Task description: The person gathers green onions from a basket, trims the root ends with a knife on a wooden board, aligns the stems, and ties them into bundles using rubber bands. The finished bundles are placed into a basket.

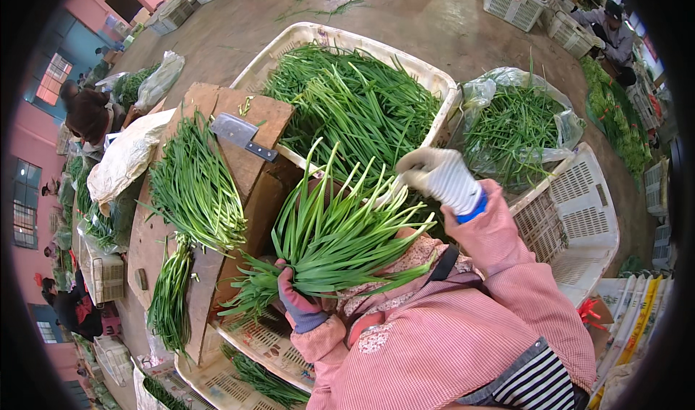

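My left hand [301, 298], in a pink and grey-purple glove, is closed around the leafy end of a fanned bunch of garlic chives [336, 252] over my lap. Its pale stem ends point up and to the right. Beside them, my right hand [437, 176], in a white knit glove with a blue cuff, is blurred; its finger positions are unclear. Beyond both hands, a white plastic crate [452, 92] holds a large heap of loose chives [358, 95]. To the left, a cleaver [234, 129] with a black handle lies on a wooden board [271, 110].
A thick pile of chives [195, 187] and a smaller bundle [171, 296] lie on the wooden surface at left. At right, an open plastic bag [567, 119] of greens sits by another white crate [583, 193]. A person [613, 35] crouches at far right; others work at left.
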The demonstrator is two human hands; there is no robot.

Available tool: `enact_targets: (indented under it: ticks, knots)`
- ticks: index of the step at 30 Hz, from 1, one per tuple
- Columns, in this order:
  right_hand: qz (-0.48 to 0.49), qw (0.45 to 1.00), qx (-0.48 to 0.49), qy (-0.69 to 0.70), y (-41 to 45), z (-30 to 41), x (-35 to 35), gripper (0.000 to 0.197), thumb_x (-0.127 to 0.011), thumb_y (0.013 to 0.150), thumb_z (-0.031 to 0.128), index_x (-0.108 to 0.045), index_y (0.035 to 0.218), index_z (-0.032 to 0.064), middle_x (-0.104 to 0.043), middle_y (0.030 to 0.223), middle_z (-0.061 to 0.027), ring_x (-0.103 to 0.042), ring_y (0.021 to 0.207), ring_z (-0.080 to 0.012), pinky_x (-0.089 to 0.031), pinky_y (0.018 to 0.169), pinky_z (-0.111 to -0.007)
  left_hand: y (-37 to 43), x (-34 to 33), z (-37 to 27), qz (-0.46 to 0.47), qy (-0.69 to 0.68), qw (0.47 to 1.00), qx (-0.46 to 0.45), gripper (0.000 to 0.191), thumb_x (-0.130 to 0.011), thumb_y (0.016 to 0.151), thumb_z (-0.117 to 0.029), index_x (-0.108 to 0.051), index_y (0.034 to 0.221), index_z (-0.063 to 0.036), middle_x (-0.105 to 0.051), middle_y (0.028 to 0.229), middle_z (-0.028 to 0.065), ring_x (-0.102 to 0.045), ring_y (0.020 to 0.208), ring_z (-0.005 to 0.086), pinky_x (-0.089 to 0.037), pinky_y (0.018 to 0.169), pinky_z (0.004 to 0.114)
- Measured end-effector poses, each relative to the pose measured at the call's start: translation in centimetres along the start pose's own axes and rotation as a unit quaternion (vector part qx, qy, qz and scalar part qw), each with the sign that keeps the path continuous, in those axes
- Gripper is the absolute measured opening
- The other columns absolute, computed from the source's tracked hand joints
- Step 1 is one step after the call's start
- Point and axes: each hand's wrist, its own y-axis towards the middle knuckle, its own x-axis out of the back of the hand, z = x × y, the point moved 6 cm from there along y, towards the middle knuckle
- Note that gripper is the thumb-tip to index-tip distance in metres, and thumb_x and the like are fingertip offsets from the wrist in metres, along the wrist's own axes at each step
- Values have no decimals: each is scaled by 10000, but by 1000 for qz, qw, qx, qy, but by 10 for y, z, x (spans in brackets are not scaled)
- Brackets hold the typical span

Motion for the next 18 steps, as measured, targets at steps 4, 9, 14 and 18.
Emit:
enact_targets:
  ticks: [4,9,14,18]
  knots:
    - [4,999,32,3,-2,-1,31,195,-672,800,126,-729,953,18,-692,739,-46,-577,568,-78,-477,531,-252,0,-1,0,-27,-3,1000,-4,298,-526,886,-91,-536,1183,-111,-585,1244,158,-588,1125,323,-496,973,477]
    - [214,898,190,-333,-15,-7,-45,288,-638,870,348,-733,956,91,-697,760,-102,-695,708,-234,-550,659,-349,-3,-8,3,16,-19,1000,11,300,-528,889,-89,-534,1189,-109,-583,1245,149,-591,1114,314,-500,965,467]
    - [190,931,56,-306,-1,-24,-92,322,-639,824,367,-709,910,65,-655,676,-156,-668,645,-327,-534,611,-440,-7,-2,-1,-14,32,999,-18,355,-552,892,-123,-564,1246,-90,-588,1255,131,-589,1125,290,-494,974,451]
    - [134,935,198,-263,-16,-2,-100,220,-674,777,269,-665,722,57,-627,648,-147,-640,624,-349,-518,599,-452,-6,-1,-3,-25,45,998,-30,360,-549,896,-125,-546,1251,-68,-593,1225,125,-604,1091,278,-503,960,424]
